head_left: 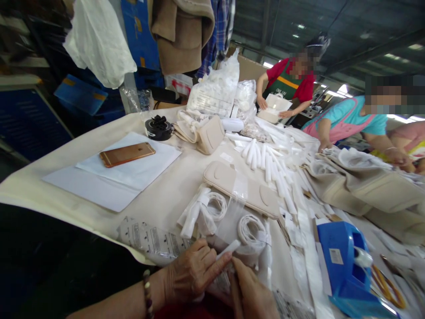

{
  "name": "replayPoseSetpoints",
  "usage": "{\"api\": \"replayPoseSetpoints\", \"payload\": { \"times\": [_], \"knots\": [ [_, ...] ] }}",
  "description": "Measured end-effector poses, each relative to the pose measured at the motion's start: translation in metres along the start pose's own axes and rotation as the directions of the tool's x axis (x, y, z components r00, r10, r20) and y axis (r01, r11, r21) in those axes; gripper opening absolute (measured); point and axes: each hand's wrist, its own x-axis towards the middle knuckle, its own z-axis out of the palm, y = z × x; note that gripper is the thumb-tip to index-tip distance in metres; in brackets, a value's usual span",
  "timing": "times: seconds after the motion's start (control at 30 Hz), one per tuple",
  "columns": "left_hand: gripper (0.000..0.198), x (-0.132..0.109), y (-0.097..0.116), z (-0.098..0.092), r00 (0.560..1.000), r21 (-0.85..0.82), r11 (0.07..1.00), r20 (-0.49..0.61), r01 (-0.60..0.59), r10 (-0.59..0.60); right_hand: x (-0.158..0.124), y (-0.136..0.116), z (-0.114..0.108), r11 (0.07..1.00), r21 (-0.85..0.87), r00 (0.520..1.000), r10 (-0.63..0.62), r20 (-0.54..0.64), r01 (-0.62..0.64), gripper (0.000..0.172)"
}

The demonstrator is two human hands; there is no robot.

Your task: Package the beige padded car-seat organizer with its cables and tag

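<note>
A white strip (229, 249) is held low over the near edge of the bench (189, 173), between the two hands. By the left hand (195, 268) it seems to be pinched, with the index finger laid along its lower end; it is met at two o'clock from that hand, and its long axis is pointed from eight o'clock to two. From the right hand (254, 290), the strip is found at eleven o'clock; the left hand is the nearer. The right fingers are curled beside a brown edge, but whether the grip is clamped on anything cannot be told.

Past the strip's tip, at about two o'clock, a coiled strap (251, 231) is seen in plastic. A beige purse (257, 193) is set at one o'clock from the left hand, its length turned from ten to four.
</note>
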Motion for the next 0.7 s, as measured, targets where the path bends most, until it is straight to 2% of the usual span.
{"api": "replayPoseSetpoints", "payload": {
  "times": [0.1, 0.17, 0.23, 0.33, 0.43, 0.57, 0.7],
  "knots": [
    [0.044, 0.001, 0.001, -0.003, 1.0, 0.004, 1.0, 0.016, 0.018, -0.018, 0.004, 0.004, -0.024, 0.962, -0.252, 0.994, -0.109, 0.004, 0.107, 0.035],
    [0.044, 0.002, 0.001, -0.006, 0.999, 0.005, 1.0, 0.029, 0.023, -0.024, 0.008, 0.004, -0.034, 0.9, -0.396, 0.983, -0.17, 0.068, 0.183, 0.039],
    [0.044, 0.003, 0.001, -0.008, 0.999, 0.002, 1.0, 0.033, 0.023, -0.023, 0.015, 0.003, -0.038, 0.845, -0.471, 0.968, -0.215, 0.133, 0.253, 0.044],
    [0.051, 0.001, 0.001, -0.006, 0.997, -0.022, 0.999, 0.069, 0.035, -0.034, 0.032, 0.0, -0.042, 0.802, -0.475, 0.932, -0.309, 0.187, 0.361, 0.041],
    [0.057, -0.001, 0.0, -0.002, 0.993, -0.039, 0.998, 0.11, 0.054, -0.049, 0.047, 0.0, -0.045, 0.813, -0.45, 0.929, -0.33, 0.168, 0.37, 0.028],
    [0.056, -0.003, 0.0, 0.001, 0.998, -0.073, 0.996, 0.027, 0.05, -0.048, 0.052, 0.012, -0.044, 0.838, -0.381, 0.915, -0.398, 0.065, 0.391, 0.029],
    [0.051, -0.003, -0.001, 0.002, 1.0, -0.109, 0.994, -0.003, 0.023, -0.024, 0.051, 0.026, -0.04, 0.903, -0.311, 0.951, -0.308, 0.018, 0.298, 0.021]
  ]
}}
